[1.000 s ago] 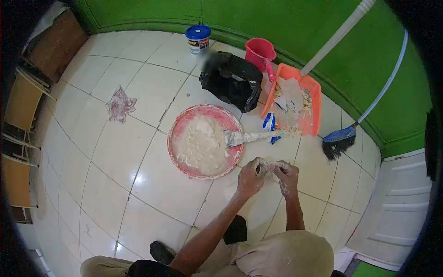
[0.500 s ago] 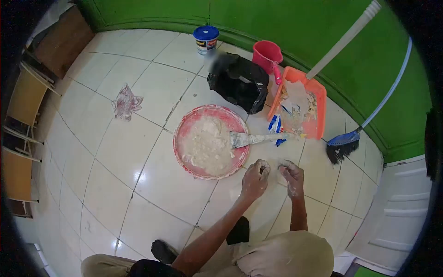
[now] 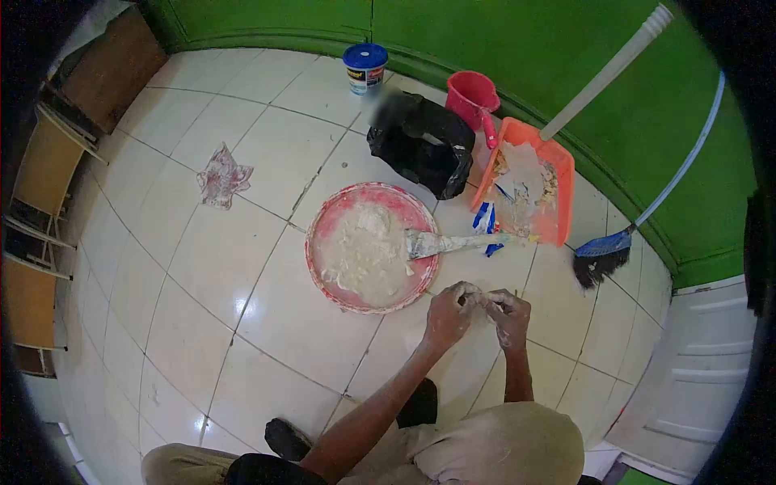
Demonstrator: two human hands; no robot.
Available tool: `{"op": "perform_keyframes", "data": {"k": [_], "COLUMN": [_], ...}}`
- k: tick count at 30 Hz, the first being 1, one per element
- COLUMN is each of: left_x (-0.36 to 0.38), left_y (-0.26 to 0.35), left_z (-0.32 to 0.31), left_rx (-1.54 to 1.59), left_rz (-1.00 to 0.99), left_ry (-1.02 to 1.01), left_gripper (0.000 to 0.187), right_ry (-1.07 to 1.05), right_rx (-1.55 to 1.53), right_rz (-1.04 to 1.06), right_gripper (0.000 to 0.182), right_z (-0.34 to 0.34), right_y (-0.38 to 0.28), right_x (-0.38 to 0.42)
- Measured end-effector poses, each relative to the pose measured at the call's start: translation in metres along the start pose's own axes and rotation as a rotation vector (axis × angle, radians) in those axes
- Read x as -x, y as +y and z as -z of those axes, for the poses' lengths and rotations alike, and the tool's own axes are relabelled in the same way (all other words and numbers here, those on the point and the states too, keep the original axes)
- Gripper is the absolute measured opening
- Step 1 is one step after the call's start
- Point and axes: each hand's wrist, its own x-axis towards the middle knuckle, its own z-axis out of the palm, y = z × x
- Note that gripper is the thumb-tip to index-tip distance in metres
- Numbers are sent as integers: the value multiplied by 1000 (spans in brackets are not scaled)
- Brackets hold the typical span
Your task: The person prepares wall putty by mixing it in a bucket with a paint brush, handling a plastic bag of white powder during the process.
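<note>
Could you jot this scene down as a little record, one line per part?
Hands: left hand and right hand, fingertips close together, pale smears; anything held is too small to tell
Nearest container: round red tray with pale paste
Tool: scraper, blade in the tray
Beyond the tray: black bag, pink jug, blue-lidded tub
Cleaning things: orange dustpan holding debris, blue broom
Floor: pale tiles
Wall: green
</note>
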Motion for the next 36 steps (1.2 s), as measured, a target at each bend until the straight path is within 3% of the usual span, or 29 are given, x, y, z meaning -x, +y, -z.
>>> {"op": "perform_keyframes", "data": {"k": [3,6,9,11,15,17,18,20,21,23,24,25,27,31,33,35,36], "left_x": [-2,-3,-1,-3,-3,-1,0,7,13,24,26,30,41,50,50,50,46], "left_y": [-5,-2,-5,-15,-15,-7,-9,-16,-17,-20,3,9,13,20,11,-6,-9], "left_z": [-3,-10,-15,-16,-13,-3,1,7,10,19,32,35,38,32,31,34,35], "left_rx": [-42,-77,154,429,566,195,196,-309,-311,-629,-667,-672,-751,-827,-759,-464,-461], "left_rz": [-95,-79,3,267,276,91,89,-240,-239,-168,20,24,118,105,187,143,146], "left_ry": [26,114,133,34,59,33,37,65,71,-127,-384,-379,-447,-319,-283,-249,-234], "left_gripper": [22,16,16,14,13,18,18,38,38,66,87,87,95,104,100,89,89], "right_ry": [30,22,134,224,222,115,111,-11,-17,-126,-101,-107,-110,-35,-81,-91,-95], "right_rx": [140,-96,-346,-492,-697,-572,-571,-394,-395,-101,-249,-255,-37,-77,174,151,134], "right_rz": [-47,-38,-103,-219,-240,-232,-231,-119,-116,-59,-166,-165,39,-59,47,65,73], "right_gripper": [10,9,6,8,11,16,16,20,20,25,26,26,24,19,20,22,25], "right_z": [-1,-4,-16,-21,-20,-12,-7,0,3,6,6,8,7,0,-1,-13,-18], "right_y": [-7,9,13,12,23,32,32,28,29,37,50,63,69,35,22,4,-10], "right_x": [2,1,6,9,9,6,6,6,5,8,12,13,10,9,2,-8,-14]}}
